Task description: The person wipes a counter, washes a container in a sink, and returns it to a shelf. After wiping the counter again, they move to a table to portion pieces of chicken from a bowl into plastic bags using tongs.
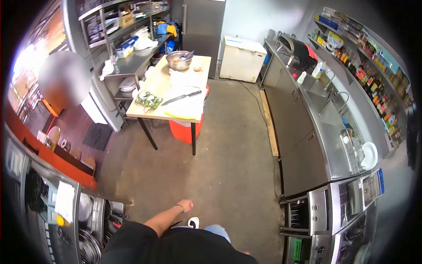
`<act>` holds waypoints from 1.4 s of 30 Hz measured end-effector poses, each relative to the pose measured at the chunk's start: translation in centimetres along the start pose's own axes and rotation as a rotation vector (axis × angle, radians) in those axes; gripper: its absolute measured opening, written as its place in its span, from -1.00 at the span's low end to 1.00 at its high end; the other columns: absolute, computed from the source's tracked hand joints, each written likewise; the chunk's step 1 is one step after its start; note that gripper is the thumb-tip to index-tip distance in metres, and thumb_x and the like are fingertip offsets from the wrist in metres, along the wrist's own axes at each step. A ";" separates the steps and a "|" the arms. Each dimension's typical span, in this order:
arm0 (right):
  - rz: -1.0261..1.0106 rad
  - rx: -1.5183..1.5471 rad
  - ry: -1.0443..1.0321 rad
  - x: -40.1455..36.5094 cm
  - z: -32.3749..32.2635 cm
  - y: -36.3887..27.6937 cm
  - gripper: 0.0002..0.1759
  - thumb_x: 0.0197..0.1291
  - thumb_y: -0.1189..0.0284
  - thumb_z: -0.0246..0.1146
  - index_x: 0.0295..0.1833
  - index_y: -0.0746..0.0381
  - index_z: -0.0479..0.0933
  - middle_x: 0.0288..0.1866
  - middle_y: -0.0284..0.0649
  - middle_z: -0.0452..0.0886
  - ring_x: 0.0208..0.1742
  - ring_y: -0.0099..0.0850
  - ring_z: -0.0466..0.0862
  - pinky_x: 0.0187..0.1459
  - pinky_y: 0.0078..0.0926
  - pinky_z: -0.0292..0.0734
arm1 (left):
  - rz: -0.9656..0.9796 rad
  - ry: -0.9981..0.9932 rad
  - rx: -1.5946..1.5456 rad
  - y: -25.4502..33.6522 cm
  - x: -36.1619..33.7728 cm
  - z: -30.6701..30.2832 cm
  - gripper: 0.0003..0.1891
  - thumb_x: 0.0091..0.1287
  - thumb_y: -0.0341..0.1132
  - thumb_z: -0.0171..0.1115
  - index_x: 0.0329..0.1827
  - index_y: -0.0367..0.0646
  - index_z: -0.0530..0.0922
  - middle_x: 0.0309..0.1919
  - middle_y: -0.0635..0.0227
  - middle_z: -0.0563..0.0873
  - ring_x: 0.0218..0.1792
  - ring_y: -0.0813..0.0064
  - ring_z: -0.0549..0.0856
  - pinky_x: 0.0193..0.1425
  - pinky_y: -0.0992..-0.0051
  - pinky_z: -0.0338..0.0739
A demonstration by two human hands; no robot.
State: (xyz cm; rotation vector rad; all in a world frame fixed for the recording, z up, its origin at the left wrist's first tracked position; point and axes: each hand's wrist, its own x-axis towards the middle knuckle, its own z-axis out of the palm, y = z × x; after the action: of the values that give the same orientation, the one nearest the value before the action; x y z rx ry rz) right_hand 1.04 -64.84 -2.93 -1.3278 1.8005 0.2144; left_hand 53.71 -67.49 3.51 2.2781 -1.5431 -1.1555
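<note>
Item one: left hand, the only hand in view, on a bare forearm with one dark wristband, held out low over the concrete floor. Its fingers are curled in toward the palm, with nothing seen in them. One white shoe is just below the hand, on the floor.

Well apart, up the room: one wooden desk on dark legs. It carries one metal mixing bowl, one knife lying flat on a white sheet, one yellow board at the near edge and one bag of green vegetables. One red bucket stands under the desk.

Behind it: one white chest freezer and one tall steel refrigerator.

Right side: one steel counter with two taps and one white plate.

Left side: one other person by the steel shelving.
</note>
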 end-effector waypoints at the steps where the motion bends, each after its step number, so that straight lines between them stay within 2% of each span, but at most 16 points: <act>1: 0.037 0.094 0.035 0.3 -1.7 -4.0 -0.80 0.06 0.53 0.15 -0.18 0.33 0.57 -0.46 -0.13 0.62 -0.53 -0.34 0.59 -0.53 -0.40 0.50 | 0.036 0.032 -0.087 1.5 1.5 -1.7 -0.75 0.13 -0.23 0.05 -0.29 -0.13 0.64 -0.24 0.10 0.69 -0.11 0.04 0.64 0.04 0.21 0.51; 3: 0.013 0.687 -0.043 5.6 -3.8 -9.1 -0.84 0.15 0.54 0.12 -0.18 0.31 0.55 -0.50 -0.20 0.61 -0.56 -0.43 0.58 -0.56 -0.49 0.50 | 0.059 0.016 -0.038 2.5 6.5 -3.6 -0.76 0.12 -0.23 0.06 -0.28 -0.09 0.64 -0.25 0.10 0.69 -0.12 0.05 0.64 0.03 0.22 0.51; 5: -0.078 0.617 0.017 4.7 -9.0 -19.1 -0.86 0.15 0.58 0.10 -0.20 0.26 0.54 -0.49 -0.27 0.59 -0.52 -0.41 0.60 -0.54 -0.51 0.49 | 0.075 0.019 -0.008 3.8 11.1 -5.7 -0.77 0.11 -0.24 0.07 -0.26 -0.06 0.65 -0.25 0.10 0.69 -0.13 0.06 0.65 0.03 0.23 0.51; 9: -0.220 0.499 0.066 13.4 -11.9 -25.1 -0.90 0.16 0.52 0.15 -0.24 0.28 0.55 -0.54 -0.24 0.58 -0.59 -0.50 0.56 -0.62 -0.49 0.48 | 0.057 -0.003 -0.037 5.9 18.2 -9.3 -0.76 0.09 -0.20 0.12 -0.25 -0.05 0.65 -0.25 0.14 0.70 -0.15 0.12 0.66 0.01 0.25 0.52; 11: -0.070 0.390 -0.104 16.6 -13.9 -26.6 -0.87 0.17 0.50 0.13 -0.23 0.29 0.56 -0.52 -0.26 0.59 -0.56 -0.49 0.58 -0.55 -0.53 0.51 | 0.016 0.012 -0.090 6.3 21.1 -10.2 -0.76 0.09 -0.19 0.13 -0.25 -0.04 0.66 -0.26 0.15 0.71 -0.16 0.14 0.67 0.00 0.26 0.52; 13: -0.324 -0.181 -0.278 31.8 -9.0 -14.2 -0.84 0.21 0.47 0.09 -0.24 0.27 0.57 -0.51 -0.26 0.60 -0.54 -0.46 0.60 -0.55 -0.52 0.52 | -0.040 0.076 -0.211 6.7 22.3 -11.3 -0.74 0.08 -0.15 0.16 -0.25 -0.04 0.66 -0.27 0.17 0.71 -0.20 0.18 0.68 -0.03 0.29 0.54; 18: -0.401 -0.225 -0.191 46.1 -18.7 -19.8 -0.82 0.22 0.49 0.05 -0.26 0.26 0.57 -0.52 -0.25 0.59 -0.53 -0.44 0.60 -0.58 -0.48 0.50 | -0.102 0.225 -0.405 11.4 27.8 -18.8 -0.74 0.14 -0.10 0.20 -0.27 -0.05 0.66 -0.31 0.18 0.71 -0.23 0.24 0.70 -0.09 0.34 0.55; 20: -0.263 -0.136 -0.185 45.8 -23.7 -27.5 -0.82 0.22 0.50 0.04 -0.26 0.26 0.57 -0.53 -0.24 0.59 -0.54 -0.44 0.60 -0.59 -0.47 0.49 | -0.061 0.394 -0.489 13.0 31.0 -21.9 -0.73 0.17 -0.08 0.21 -0.28 -0.09 0.65 -0.35 0.17 0.71 -0.27 0.27 0.70 -0.14 0.36 0.56; 22: 0.028 0.060 -0.169 41.1 -31.6 -42.9 -0.83 0.20 0.51 0.05 -0.27 0.27 0.57 -0.54 -0.24 0.59 -0.56 -0.45 0.59 -0.59 -0.46 0.47 | -0.047 0.547 -0.545 14.1 34.8 -26.1 -0.73 0.18 -0.10 0.24 -0.28 -0.14 0.64 -0.39 0.18 0.71 -0.33 0.31 0.70 -0.20 0.38 0.56; 25: -0.154 0.028 -0.055 45.3 -34.8 -54.9 -0.83 0.17 0.50 0.11 -0.40 0.30 0.58 -0.58 -0.25 0.59 -0.60 -0.47 0.55 -0.58 -0.48 0.46 | 0.005 0.723 -0.643 15.4 40.3 -33.8 -0.77 0.17 -0.18 0.28 -0.31 -0.18 0.62 -0.44 0.19 0.69 -0.40 0.38 0.68 -0.27 0.42 0.55; 28: -0.362 -0.020 0.003 50.1 -35.1 -65.1 -0.80 0.15 0.45 0.19 -0.47 0.32 0.59 -0.60 -0.24 0.59 -0.61 -0.48 0.54 -0.55 -0.49 0.45 | -0.042 0.872 -0.585 14.1 46.4 -41.9 -0.79 0.15 -0.21 0.29 -0.35 -0.18 0.62 -0.38 0.19 0.68 -0.34 0.30 0.68 -0.20 0.38 0.54; 30: -0.455 -0.013 0.009 52.3 -34.3 -69.7 -0.78 0.13 0.42 0.23 -0.49 0.33 0.59 -0.60 -0.24 0.59 -0.61 -0.48 0.55 -0.54 -0.49 0.45 | -0.136 1.049 -0.589 13.1 49.7 -47.5 -0.75 0.12 -0.19 0.30 -0.28 -0.18 0.59 -0.28 0.13 0.65 -0.22 0.20 0.64 -0.11 0.33 0.52; 31: -0.491 -0.041 -0.030 53.7 -33.6 -71.5 -0.81 0.14 0.41 0.24 -0.42 0.32 0.58 -0.57 -0.26 0.59 -0.59 -0.50 0.54 -0.54 -0.52 0.46 | -0.201 1.200 -0.358 11.7 51.8 -49.9 -0.73 0.10 -0.24 0.32 -0.22 -0.22 0.57 -0.27 0.11 0.63 -0.21 0.17 0.62 -0.08 0.32 0.49; 34: -0.612 -0.180 -0.077 58.2 -32.2 -76.5 -0.84 0.16 0.41 0.26 -0.35 0.30 0.57 -0.55 -0.29 0.58 -0.55 -0.54 0.55 -0.54 -0.54 0.47 | -0.432 1.347 -0.359 8.4 55.8 -56.3 -0.57 0.00 -0.25 0.38 -0.06 -0.17 0.48 -0.12 0.14 0.53 0.00 0.16 0.50 0.08 0.26 0.42; 38: -0.661 -0.189 -0.219 56.8 -32.7 -88.2 -0.85 0.18 0.41 0.24 -0.33 0.28 0.57 -0.55 -0.31 0.57 -0.55 -0.55 0.55 -0.52 -0.55 0.48 | -0.708 1.361 -0.221 4.6 59.3 -61.0 -0.49 0.02 -0.19 0.37 0.06 -0.03 0.43 -0.02 0.25 0.46 0.08 0.20 0.43 0.12 0.25 0.39; 42: -0.839 -0.175 -0.235 58.4 -32.1 -97.8 -0.83 0.20 0.39 0.22 -0.30 0.28 0.57 -0.54 -0.33 0.58 -0.52 -0.57 0.57 -0.48 -0.59 0.48 | -0.881 1.104 -0.186 1.0 61.1 -61.0 -0.41 -0.02 -0.16 0.41 0.10 -0.03 0.40 -0.01 0.26 0.46 0.08 0.23 0.43 0.13 0.25 0.37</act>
State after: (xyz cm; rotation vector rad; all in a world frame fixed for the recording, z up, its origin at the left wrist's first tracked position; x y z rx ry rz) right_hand 63.06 -165.09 7.77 -1.9695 0.9332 0.0591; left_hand 104.21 -136.55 15.21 2.6782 -0.0275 0.0484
